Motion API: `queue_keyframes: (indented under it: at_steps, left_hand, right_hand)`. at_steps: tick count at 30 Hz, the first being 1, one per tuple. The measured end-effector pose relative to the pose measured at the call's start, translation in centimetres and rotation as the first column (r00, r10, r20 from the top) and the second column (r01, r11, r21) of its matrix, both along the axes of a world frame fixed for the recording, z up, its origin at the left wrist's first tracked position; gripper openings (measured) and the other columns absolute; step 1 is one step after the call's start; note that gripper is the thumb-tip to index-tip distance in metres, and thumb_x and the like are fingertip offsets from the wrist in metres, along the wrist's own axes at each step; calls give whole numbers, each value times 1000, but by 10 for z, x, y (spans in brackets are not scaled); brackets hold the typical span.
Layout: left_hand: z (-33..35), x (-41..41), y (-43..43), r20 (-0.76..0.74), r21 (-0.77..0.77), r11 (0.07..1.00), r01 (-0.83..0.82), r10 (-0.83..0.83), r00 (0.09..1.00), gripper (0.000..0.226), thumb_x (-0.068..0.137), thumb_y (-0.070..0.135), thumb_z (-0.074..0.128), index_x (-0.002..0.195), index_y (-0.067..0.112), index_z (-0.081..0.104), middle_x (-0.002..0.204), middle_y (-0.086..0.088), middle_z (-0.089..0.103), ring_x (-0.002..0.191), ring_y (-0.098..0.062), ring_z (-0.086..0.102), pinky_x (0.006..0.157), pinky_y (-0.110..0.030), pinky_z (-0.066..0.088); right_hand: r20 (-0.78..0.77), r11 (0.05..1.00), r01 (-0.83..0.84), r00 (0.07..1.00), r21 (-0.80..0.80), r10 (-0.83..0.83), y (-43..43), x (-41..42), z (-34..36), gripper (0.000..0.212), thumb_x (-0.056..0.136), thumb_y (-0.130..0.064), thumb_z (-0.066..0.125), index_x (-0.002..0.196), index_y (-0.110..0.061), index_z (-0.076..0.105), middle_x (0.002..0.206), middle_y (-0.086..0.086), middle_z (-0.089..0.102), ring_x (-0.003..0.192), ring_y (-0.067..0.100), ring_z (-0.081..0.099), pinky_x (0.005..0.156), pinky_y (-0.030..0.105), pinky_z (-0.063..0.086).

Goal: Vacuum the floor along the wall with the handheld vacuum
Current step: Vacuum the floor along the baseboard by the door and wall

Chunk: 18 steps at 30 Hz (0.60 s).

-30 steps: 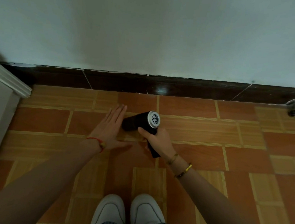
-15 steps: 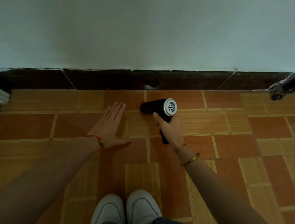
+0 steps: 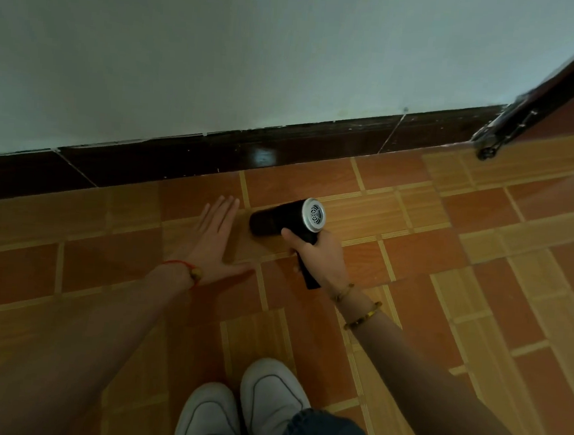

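Head view
Right hand: Your right hand is clamped on the handle of the vacuum. The fingers curl round the black grip, the thumb lies along the near side of the barrel, and the butt of the handle sticks out below your palm.
Vacuum: The black barrel lies roughly level and low over the floor. You cannot tell whether it touches the tiles. The silver grille end faces right and the dark nose points left, toward your other hand.
Left hand: Your left hand lies palm down on the tiles, with the fingers straight and close together and the thumb spread out to the right.
Gap between hands: The nose sits just right of your left forefinger, with a narrow strip of tile between them.
Edge ahead: The dark, glossy skirting runs just beyond your left fingertips and climbs toward the right of the frame. A band of tile lies between the fingertips and that edge. The wall rises pale above it.
Room right: Past the grille, open tiles run along the skirting to a dark bar with a metal fitting at the far end.
Room left: Tiles carry on beyond your little finger, along the same edge.
Behind the wrists: White shoes stand side by side, well back from both hands.
Wrists: There is a red cord on the left and bracelets on the right.
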State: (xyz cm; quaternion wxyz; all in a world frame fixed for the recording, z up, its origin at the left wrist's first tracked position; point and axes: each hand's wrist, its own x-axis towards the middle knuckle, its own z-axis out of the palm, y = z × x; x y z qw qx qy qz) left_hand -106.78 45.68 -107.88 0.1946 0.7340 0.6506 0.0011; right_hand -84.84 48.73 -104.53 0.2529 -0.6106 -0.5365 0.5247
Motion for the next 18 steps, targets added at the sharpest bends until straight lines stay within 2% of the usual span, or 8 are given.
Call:
queue_keyframes:
  at_steps: [3,6,8,12,16,18]
  left_hand:
    - [-2,6,7,-18,-1,1000,26,-26,999,126,70,82,52,153,17,-17,162,-1,-18,146,-14,-23,118,-33,-14]
    - [-2,14,13,-35,-3,998,57,-58,998,126,70,85,49,153,18,-18,161,0,-18,146,-14,-21,119,-34,-11]
    - [-2,20,17,-51,0,996,84,-84,995,125,70,86,46,153,18,-18,161,-1,-17,147,-15,-20,119,-34,-12]
    - [-2,29,27,-72,-6,991,137,-137,988,122,71,87,44,154,17,-12,162,-2,-14,148,-18,-17,119,-37,-12]
    - [-1,39,39,-157,-37,978,204,-208,965,119,71,90,35,154,19,-11,162,0,-17,147,-20,-21,121,-48,-8]
    - [-1,47,45,-182,-71,973,219,-228,956,119,70,92,32,154,21,-11,162,1,-19,147,-21,-22,119,-52,-9]
  right_hand:
    - [11,993,97,995,69,-98,6,14,4,22,89,-31,71,99,-14,63,81,24,70,46,18,57,51,32,52]
    - [50,986,142,988,84,-147,10,27,4,25,89,-32,70,97,-9,63,78,25,70,40,14,56,48,30,50]
    - [54,988,146,987,56,-150,8,33,5,27,89,-33,71,96,-7,64,75,22,69,40,13,56,47,29,50]
    - [-6,988,149,989,-50,-149,-2,40,4,23,88,-32,73,83,-14,60,68,15,64,41,17,57,47,29,51]
    - [17,983,170,985,-63,-169,-5,50,1,30,88,-33,72,87,-5,63,70,22,67,41,16,57,47,26,52]
    - [65,982,186,981,-13,-185,-4,57,2,35,90,-35,70,88,-1,64,62,15,65,39,11,56,47,23,51]
